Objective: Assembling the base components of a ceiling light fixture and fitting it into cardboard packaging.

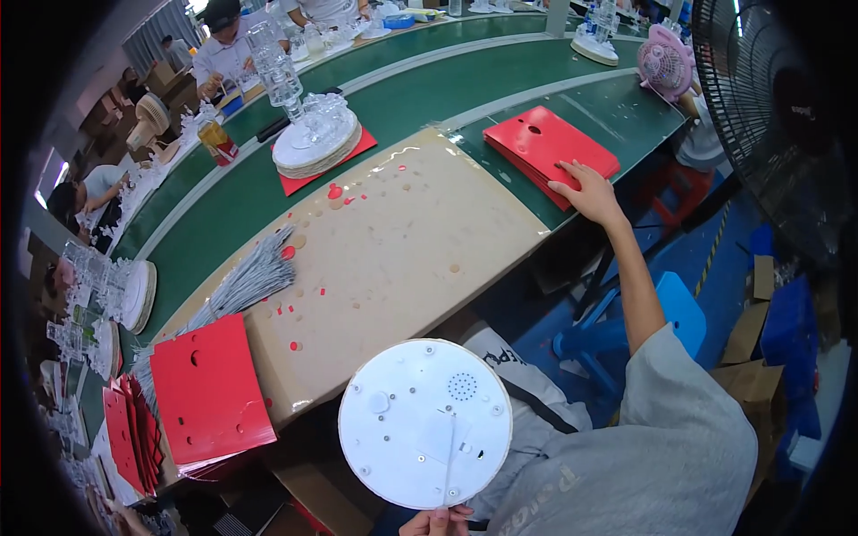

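At the lower middle, my left hand (pixel 436 522) grips the bottom rim of a white round base (pixel 407 447). The base has screws, a patch of small speaker holes and a thin grey cable running down its face to my fingers. My right hand (pixel 585 192) reaches out to a stack of red sheets (pixel 545 143) at the right end of the table. Its fingers are spread and rest on the top sheet near the right edge; whether they pinch a sheet I cannot tell. The sheets have punched holes.
A tan board (pixel 384 232) carries red scraps and a bundle of grey cables (pixel 255 277). More red sheets (pixel 214 393) lie at left. A stack of white discs (pixel 317 147) holds clear plastic parts. A black fan (pixel 778 116) and blue stool (pixel 675 313) stand right. Co-workers sit opposite.
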Available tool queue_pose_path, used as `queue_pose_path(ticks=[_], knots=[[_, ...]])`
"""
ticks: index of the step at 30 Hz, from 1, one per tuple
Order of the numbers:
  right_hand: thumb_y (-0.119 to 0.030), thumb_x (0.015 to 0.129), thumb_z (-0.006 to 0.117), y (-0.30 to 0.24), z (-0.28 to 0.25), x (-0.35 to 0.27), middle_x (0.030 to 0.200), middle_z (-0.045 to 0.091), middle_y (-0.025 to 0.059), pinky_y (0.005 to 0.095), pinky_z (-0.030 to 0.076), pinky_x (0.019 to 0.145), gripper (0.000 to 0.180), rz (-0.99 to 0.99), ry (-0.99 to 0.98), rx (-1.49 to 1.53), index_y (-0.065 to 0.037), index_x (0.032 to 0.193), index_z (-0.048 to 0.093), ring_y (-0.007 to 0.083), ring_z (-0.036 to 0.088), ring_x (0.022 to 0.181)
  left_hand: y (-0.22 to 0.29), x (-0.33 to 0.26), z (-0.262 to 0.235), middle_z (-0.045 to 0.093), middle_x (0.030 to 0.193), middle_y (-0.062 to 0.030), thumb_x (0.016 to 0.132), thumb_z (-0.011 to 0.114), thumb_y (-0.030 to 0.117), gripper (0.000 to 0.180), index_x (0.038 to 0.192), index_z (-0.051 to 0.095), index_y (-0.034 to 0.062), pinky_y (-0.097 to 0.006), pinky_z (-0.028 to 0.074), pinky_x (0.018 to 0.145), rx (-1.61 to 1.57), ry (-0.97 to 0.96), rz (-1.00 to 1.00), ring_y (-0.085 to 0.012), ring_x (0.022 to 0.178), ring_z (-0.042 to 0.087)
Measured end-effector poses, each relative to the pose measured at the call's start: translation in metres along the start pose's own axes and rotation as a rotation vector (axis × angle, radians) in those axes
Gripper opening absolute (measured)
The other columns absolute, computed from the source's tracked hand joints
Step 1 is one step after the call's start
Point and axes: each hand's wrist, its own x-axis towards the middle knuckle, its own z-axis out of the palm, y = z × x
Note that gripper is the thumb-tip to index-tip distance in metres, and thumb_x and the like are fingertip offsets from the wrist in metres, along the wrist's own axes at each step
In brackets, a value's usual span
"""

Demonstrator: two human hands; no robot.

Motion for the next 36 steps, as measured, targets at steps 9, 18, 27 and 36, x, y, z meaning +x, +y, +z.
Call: queue_pose_path(ticks=[9,18,27,36], knots=[[-0.046,0.098,0.055,-0.012,-0.038,0.011,0.107,0.073,0.0181,0.0523,0.052,0.092,0.045,-0.164,-0.038,-0.164,-0.012,0.124,0.070,0.0384,0.068,0.104,-0.022,0.007,-0.007,0.063,0.065,-0.0068,0.096,0.064,0.014,0.031,0.069,0.064,-0.0012,-0.023,0.034,0.049,-0.060,-0.032,0.069,-0.0090,0.053,0.049],[-0.016,0.101,0.055,-0.025,-0.166,0.007,0.088,0.070,0.0143,0.0458,0.053,0.066,0.018,-0.508,0.693,-0.291,-0.005,0.103,0.070,0.0304,0.066,0.072,-0.021,-0.004,0.001,0.058,0.061,0.0016,0.100,0.063,0.020,0.036,0.069,0.065,0.0005,-0.023,0.033,0.051,0.031,-0.022,0.111,-0.0050,0.055,0.045],[-0.025,0.108,0.048,-0.085,-0.130,-0.095,0.099,0.069,0.0025,0.0209,0.043,0.053,0.033,-0.040,-0.245,1.420,0.000,0.123,0.065,0.0037,0.058,0.068,-0.030,0.009,0.009,0.056,0.058,-0.0097,0.103,0.055,0.019,0.043,0.065,0.054,-0.0032,-0.024,0.033,0.050,0.148,0.023,0.400,-0.0117,0.051,0.050],[-0.014,0.104,0.052,-0.158,-0.044,-0.214,0.108,0.074,0.0089,0.0214,0.053,0.076,0.044,0.031,-0.601,1.194,-0.002,0.146,0.052,0.0075,0.068,0.087,-0.055,0.001,0.013,0.059,0.062,-0.0075,0.105,0.015,0.067,0.090,0.071,0.059,-0.0035,-0.024,0.042,0.057,-0.143,0.222,0.254,-0.0142,0.062,0.056]])
